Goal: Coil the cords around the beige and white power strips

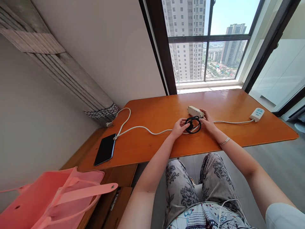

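A coiled black cable (pixel 196 130) is held just above the table, near its front edge. My left hand (pixel 179 128) grips the coil's left side, thumb over a dark, plug-like lump in its middle. On the right side of the coil, my right hand (pixel 208 122) pinches it with the thumb, while its upper fingers reach beside the end of a cream-coloured block (pixel 194 111). Whether those fingers touch the block I cannot tell. Beneath the hands runs a white extension cord (pixel 152 133), leading right to a white socket block (pixel 257 114).
The orange wooden table (pixel 147 111) stands against the wall and window. A black phone or tablet (pixel 105 149) lies at its left end, with the white cord crossing its corner. Lower left is a pink bag (pixel 54 197). A tied curtain (pixel 95 98) hangs at the left.
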`<action>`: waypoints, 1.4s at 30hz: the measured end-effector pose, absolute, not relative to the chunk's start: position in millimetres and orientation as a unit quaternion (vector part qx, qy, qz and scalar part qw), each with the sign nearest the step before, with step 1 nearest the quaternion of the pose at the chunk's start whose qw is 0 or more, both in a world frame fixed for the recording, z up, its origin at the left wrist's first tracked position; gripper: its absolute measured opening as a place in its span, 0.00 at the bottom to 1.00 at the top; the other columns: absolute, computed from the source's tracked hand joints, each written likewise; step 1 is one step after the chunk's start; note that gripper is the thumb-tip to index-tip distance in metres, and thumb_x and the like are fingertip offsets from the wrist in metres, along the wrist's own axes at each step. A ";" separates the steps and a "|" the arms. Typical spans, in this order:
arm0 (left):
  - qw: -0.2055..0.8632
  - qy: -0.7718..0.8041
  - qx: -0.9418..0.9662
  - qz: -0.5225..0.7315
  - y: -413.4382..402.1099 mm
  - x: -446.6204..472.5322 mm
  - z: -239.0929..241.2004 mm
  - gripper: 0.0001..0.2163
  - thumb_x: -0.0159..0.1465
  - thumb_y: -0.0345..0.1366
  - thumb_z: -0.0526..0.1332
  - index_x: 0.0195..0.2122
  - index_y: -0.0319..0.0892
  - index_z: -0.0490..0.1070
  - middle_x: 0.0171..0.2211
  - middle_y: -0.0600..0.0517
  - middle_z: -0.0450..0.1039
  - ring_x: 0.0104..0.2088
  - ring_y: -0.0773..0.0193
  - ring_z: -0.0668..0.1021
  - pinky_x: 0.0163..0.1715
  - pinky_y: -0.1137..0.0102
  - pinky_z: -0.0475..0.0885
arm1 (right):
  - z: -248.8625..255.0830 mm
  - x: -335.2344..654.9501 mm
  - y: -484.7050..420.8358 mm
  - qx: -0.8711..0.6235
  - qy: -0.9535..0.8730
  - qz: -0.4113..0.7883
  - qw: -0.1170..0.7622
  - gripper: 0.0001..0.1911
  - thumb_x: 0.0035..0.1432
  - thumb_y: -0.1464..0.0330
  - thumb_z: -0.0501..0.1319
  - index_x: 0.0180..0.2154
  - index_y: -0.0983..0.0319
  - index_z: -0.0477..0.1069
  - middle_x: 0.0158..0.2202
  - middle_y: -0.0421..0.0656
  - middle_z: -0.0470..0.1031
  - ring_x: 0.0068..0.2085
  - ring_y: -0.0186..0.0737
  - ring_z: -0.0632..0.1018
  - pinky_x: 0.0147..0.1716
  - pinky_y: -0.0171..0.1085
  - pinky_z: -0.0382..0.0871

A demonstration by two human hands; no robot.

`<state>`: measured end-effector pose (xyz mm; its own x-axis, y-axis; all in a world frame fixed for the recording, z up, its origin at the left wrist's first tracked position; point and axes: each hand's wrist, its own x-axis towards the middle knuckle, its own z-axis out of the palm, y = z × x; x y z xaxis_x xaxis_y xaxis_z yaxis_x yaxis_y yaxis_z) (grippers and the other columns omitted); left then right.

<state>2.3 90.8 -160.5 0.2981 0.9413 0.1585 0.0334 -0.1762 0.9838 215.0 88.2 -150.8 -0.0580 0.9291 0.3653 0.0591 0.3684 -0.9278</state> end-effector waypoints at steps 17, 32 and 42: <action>0.635 0.305 0.555 0.441 78.1 -5.8 -159.5 0.28 0.48 0.46 0.72 0.48 0.42 0.69 0.42 0.46 0.79 0.42 0.54 0.82 0.44 0.58 0.79 | -161.7 211.3 90.5 -0.452 -0.743 0.199 0.453 0.10 0.58 0.58 0.63 0.37 0.57 0.74 0.53 0.49 0.75 0.59 0.52 0.70 0.62 0.54 0.60; 0.619 0.313 0.563 0.449 75.2 -0.1 -156.7 0.27 0.48 0.43 0.74 0.47 0.40 0.68 0.38 0.47 0.80 0.38 0.58 0.81 0.43 0.63 0.76 | -165.3 210.7 85.6 -0.475 -0.779 0.152 0.379 0.08 0.63 0.62 0.57 0.37 0.60 0.69 0.57 0.53 0.69 0.61 0.50 0.67 0.62 0.53 0.61; 0.251 0.401 0.761 0.444 75.8 -0.6 -164.4 0.24 0.61 0.38 0.63 0.58 0.43 0.62 0.50 0.43 0.76 0.46 0.57 0.79 0.44 0.62 0.76 | -163.6 207.1 79.6 -0.494 -0.804 0.068 0.325 0.16 0.60 0.61 0.60 0.46 0.64 0.68 0.57 0.58 0.67 0.62 0.54 0.66 0.64 0.52 0.60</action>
